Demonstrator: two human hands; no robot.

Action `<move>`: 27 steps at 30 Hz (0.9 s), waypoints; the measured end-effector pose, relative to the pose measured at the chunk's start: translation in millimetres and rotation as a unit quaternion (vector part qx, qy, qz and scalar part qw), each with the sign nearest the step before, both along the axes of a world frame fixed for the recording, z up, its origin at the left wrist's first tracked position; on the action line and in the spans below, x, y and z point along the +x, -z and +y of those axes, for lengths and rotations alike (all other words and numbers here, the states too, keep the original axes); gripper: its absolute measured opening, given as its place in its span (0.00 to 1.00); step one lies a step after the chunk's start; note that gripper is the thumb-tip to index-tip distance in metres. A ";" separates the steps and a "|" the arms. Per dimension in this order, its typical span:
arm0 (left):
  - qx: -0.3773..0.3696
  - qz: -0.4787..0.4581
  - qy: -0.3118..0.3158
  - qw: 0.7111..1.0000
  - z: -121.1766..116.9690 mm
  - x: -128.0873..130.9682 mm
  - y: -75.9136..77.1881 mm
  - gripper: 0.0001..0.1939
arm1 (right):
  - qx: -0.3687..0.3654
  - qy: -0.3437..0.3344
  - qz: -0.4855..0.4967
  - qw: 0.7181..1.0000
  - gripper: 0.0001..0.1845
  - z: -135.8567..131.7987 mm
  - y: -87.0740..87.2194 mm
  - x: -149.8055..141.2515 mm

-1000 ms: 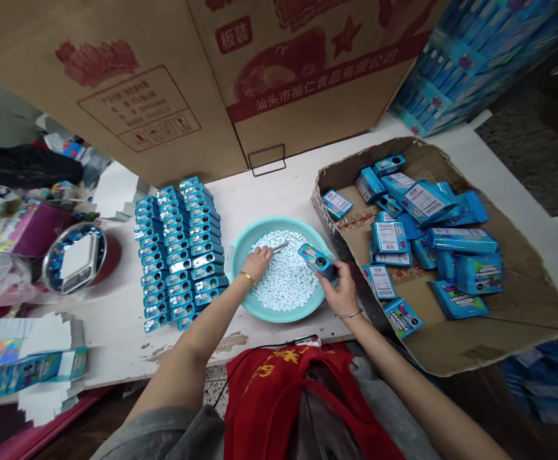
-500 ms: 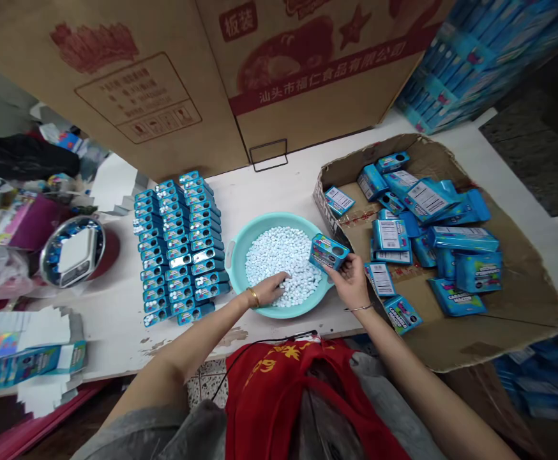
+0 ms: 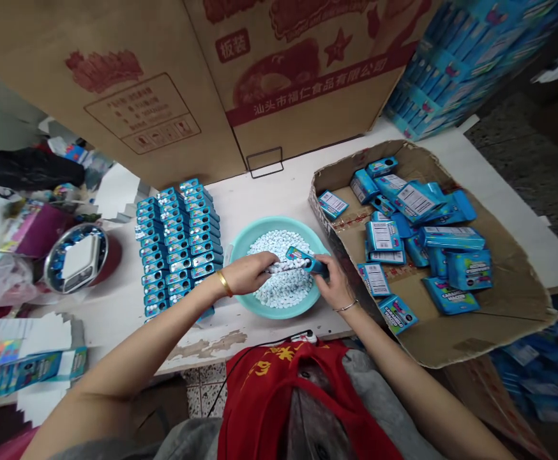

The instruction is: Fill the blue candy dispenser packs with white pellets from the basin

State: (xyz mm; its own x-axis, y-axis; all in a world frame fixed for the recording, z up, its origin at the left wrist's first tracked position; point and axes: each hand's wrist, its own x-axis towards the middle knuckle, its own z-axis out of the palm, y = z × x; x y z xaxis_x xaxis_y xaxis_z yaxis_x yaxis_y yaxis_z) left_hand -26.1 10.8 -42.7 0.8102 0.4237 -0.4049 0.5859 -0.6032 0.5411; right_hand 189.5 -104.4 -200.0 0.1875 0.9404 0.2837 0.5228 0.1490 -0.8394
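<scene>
A turquoise plastic basin (image 3: 241, 301) full of small white candies (image 3: 281, 292) sits on the table in front of me. Over it, my right hand (image 3: 335, 284) grips a small blue candy box (image 3: 316, 264), tilted with its holed end toward the left. My left hand (image 3: 253, 273) is closed around some white candies at the box's end, and a few show between its fingertips and the box. Left of the basin, rows of upright blue boxes (image 3: 178, 246) stand packed together, white candies visible in several of their round holes.
An open cardboard tray (image 3: 494, 335) on the right holds several loose blue boxes. Tall brown cartons (image 3: 164, 83) stand behind the basin. A steel bowl (image 3: 52, 281) with a white device (image 3: 82, 255) is at the left. Wrapped blue boxes (image 3: 444, 70) are stacked at the back right.
My left hand has risen out of the candies toward the box, bringing candies with it. My right hand has moved left and tipped the box over the basin.
</scene>
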 end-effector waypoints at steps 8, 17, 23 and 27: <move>0.135 0.222 0.053 0.964 -25.4 55.8 -48.1 0.15 | 0.003 -0.025 0.018 1.000 0.20 -4.1 11.7 -13.7; 0.240 0.155 -0.053 0.957 8.6 7.8 50.6 0.17 | -0.007 0.054 0.041 0.998 0.17 3.5 10.3 -3.7; 0.147 0.153 -0.036 0.977 6.2 -0.4 165.1 0.16 | -0.060 0.128 0.070 0.987 0.20 8.0 13.6 2.5; 0.097 0.114 0.005 0.989 -25.0 2.1 179.8 0.17 | -0.070 0.135 0.095 0.984 0.23 8.0 22.8 5.1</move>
